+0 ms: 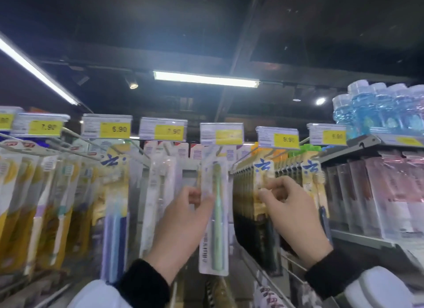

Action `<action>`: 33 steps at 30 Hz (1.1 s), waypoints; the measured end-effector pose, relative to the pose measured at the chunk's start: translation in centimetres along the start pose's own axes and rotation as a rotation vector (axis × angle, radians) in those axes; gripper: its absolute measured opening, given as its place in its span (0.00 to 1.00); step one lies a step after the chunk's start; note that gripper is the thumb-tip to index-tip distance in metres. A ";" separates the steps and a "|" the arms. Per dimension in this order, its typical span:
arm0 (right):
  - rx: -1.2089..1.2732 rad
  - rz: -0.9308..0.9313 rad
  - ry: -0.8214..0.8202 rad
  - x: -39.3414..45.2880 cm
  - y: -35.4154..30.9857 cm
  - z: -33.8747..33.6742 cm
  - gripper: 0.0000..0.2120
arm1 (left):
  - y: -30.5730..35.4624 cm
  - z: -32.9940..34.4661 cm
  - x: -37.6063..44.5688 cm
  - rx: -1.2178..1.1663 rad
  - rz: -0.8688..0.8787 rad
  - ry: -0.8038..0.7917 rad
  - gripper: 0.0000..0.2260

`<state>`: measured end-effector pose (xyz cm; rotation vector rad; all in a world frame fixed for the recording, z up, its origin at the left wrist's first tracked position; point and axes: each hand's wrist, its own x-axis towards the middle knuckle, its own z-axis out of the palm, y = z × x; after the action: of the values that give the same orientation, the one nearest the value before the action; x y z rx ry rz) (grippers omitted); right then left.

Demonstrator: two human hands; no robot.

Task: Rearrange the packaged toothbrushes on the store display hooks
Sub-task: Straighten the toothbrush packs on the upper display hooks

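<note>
Left hand (181, 225) pinching green toothbrush pack (215, 216) at centre, right hand (291, 213) pinching yellow pack (263, 179) on right hook, price tags (221, 133) above

Row of clear plastic price-tag holders with yellow price panels along the hook fronts, left to right:

Second yellow price tag from the left (45, 126) reads "7.90". Third yellow price tag (115, 129) reads "5.90". Fourth yellow price tag (169, 131) reads "7.90", faint. Fifth tag (229, 136) is washed out and illegible. Sixth yellow price tag (286, 139) reads "9.90". Far-right tag (333, 136) is blurred; digits uncertain.

Blue brush-style characters on the yellow toothbrush packs (263, 166) cannot be read.
</note>
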<state>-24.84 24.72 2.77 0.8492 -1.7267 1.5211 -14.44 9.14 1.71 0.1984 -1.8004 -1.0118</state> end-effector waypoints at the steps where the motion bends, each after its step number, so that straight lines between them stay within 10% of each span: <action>1: -0.003 0.011 -0.028 0.3 0.5 -0.5 0.05 | 0.3 0.6 -0.2 0.010 -0.039 -0.001 0.05; 7: -0.051 0.028 -0.158 1.8 3.3 -2.2 0.18 | 1.1 3.2 -1.1 -0.056 -0.126 0.112 0.07; 33: 0.442 0.136 -0.376 -0.6 1.5 -4.0 0.17 | 3.5 2.3 -4.0 -0.455 0.050 0.039 0.16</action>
<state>-25.45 28.92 1.84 1.3344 -1.7559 1.9758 -13.39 14.84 1.11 -0.1068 -1.4871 -1.3402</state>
